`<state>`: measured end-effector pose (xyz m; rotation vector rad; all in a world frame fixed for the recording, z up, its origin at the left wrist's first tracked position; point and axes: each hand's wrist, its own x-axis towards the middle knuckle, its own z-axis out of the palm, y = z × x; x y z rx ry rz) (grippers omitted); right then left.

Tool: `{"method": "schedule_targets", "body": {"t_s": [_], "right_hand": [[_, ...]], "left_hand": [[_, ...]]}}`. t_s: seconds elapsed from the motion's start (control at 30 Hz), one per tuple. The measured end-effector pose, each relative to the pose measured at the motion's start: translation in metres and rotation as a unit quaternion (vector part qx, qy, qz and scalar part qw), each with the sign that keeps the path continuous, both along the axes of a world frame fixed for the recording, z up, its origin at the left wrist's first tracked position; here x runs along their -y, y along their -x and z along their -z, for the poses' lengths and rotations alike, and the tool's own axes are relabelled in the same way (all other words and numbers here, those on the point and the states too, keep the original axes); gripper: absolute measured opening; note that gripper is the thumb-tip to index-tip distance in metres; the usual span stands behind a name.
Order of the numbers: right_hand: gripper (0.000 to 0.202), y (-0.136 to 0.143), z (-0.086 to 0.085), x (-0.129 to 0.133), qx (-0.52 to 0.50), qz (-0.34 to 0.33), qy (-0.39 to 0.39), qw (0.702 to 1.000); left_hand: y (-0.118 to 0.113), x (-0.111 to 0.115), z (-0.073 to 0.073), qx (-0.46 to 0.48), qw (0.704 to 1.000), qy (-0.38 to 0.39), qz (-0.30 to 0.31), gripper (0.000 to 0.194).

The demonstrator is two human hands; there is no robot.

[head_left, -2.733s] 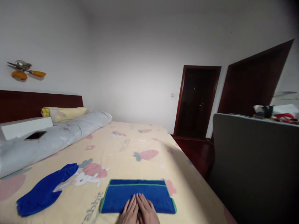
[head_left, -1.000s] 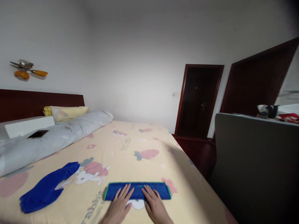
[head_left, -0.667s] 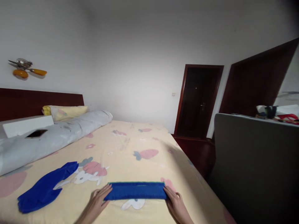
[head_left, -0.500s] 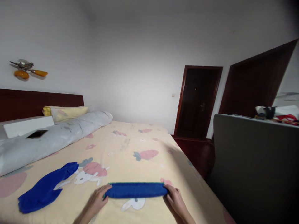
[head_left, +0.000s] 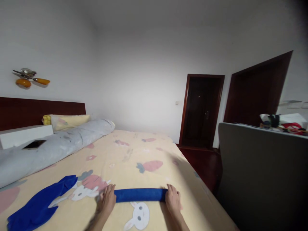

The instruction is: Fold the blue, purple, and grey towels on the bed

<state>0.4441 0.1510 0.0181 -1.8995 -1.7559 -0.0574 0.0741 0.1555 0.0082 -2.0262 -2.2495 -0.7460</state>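
Observation:
A blue towel [head_left: 141, 195], folded or rolled into a long narrow strip, lies crosswise on the bed near its front. My left hand [head_left: 108, 198] closes over the strip's left end, fingertips pointing away from me. Over the right end is my right hand [head_left: 172, 199], its fingers curled down in the same way. Both ends of the strip are hidden under the hands. Further left, a crumpled blue cloth [head_left: 38, 205] is spread loosely on the sheet, apart from both hands.
The bed sheet [head_left: 149, 149] has rabbits and carrots on it. A long grey bolster [head_left: 79, 136] carries a phone [head_left: 34, 144], beside a white box [head_left: 26, 135] and a yellow pillow [head_left: 71, 122]. A dark grey panel [head_left: 255, 170] rises at the right, past the bed's edge.
The strip now looks narrower, and its green edge no longer shows. My hands have shifted from gripping its end edges to lying over its ends. The view has tilted up slightly.

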Motion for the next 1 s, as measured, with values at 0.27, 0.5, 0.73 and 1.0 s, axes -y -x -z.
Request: {"method": "schedule_targets", "body": {"t_s": [0.27,0.5,0.73,1.0], "right_hand": [[0.054,0.104,0.012,0.011,0.038,-0.299,0.012,0.954],[0.055,0.039,0.015,0.013,0.041,-0.243,0.051,0.968],[0.058,-0.017,0.005,0.015,0.064,-0.196,0.097,0.974],[0.054,-0.021,-0.021,0.009,0.058,-0.179,0.078,0.979]], "left_hand": [[-0.092,-0.004,0.018,-0.098,0.956,-0.046,0.273,0.056],[-0.023,0.005,0.023,-0.125,0.964,-0.003,0.234,0.056],[0.037,0.014,0.011,-0.113,0.970,0.051,0.211,0.056],[0.042,0.013,0.013,-0.066,0.977,0.087,0.181,0.058]]}}
